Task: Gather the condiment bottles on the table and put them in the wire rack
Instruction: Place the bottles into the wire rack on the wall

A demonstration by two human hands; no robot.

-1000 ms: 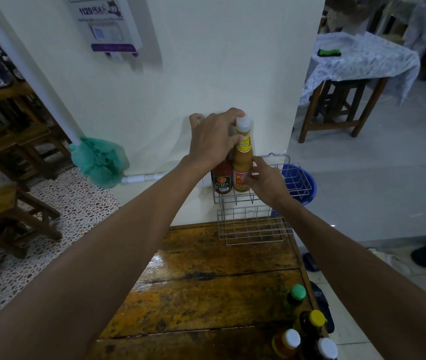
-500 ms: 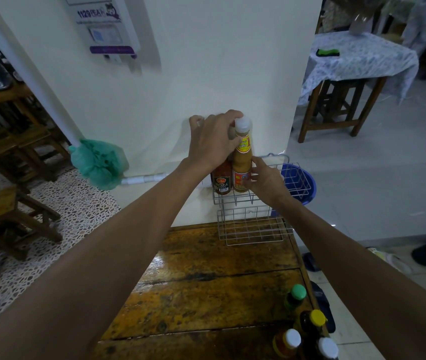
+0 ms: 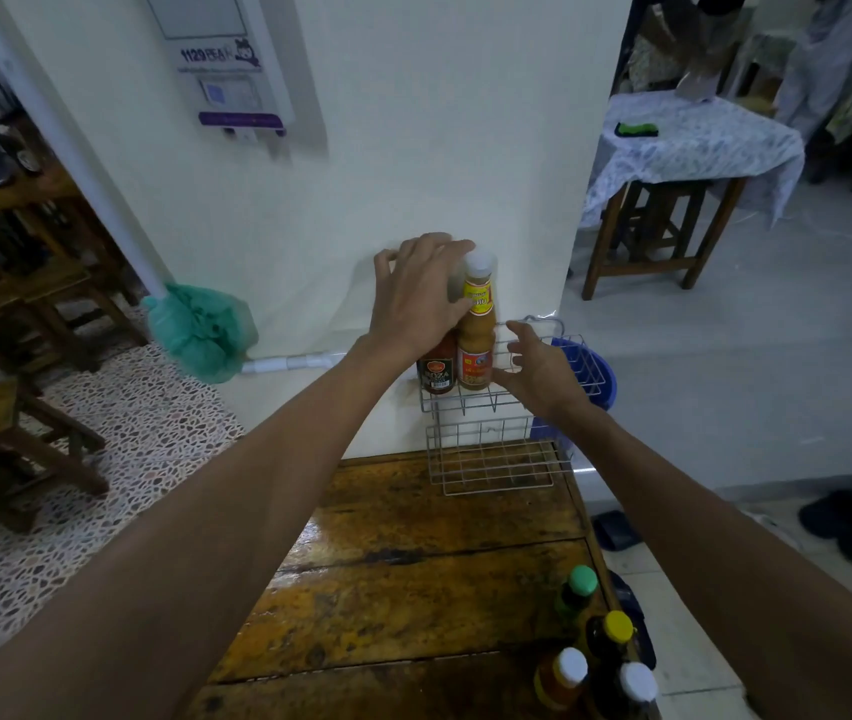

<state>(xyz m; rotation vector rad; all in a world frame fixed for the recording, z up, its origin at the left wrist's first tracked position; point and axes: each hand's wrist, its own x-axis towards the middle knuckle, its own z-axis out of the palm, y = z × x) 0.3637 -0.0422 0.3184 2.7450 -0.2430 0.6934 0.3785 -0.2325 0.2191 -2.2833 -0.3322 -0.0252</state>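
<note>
A two-tier wire rack [image 3: 572, 368] hangs on the white wall above the far end of the wooden table [image 3: 413, 589]. In its upper tier stand a red sauce bottle [image 3: 437, 374] and a taller orange sauce bottle [image 3: 476, 345] with a white cap. My left hand [image 3: 413, 298] hovers over the red bottle's top with fingers spread, thumb by the orange bottle's label. My right hand [image 3: 538, 371] is just right of the orange bottle's base, fingers apart. Several bottles wait at the table's near right corner: green-capped [image 3: 577, 595], yellow-capped [image 3: 611, 634], two white-capped [image 3: 561, 678].
The rack's lower tier [image 3: 491, 465] holds nothing. A blue basket [image 3: 598, 374] sits on the floor behind the rack. A green bag [image 3: 195, 330] hangs on a white pipe at left. Wooden chairs stand left, a cloth-covered table [image 3: 694, 142] at back right, dark sandals [image 3: 850, 517] on the floor.
Both hands have loosened: my right hand has come off the orange bottle and opened, and my left hand's fingers have spread above the red bottle. The two bottles stay upright in the rack.
</note>
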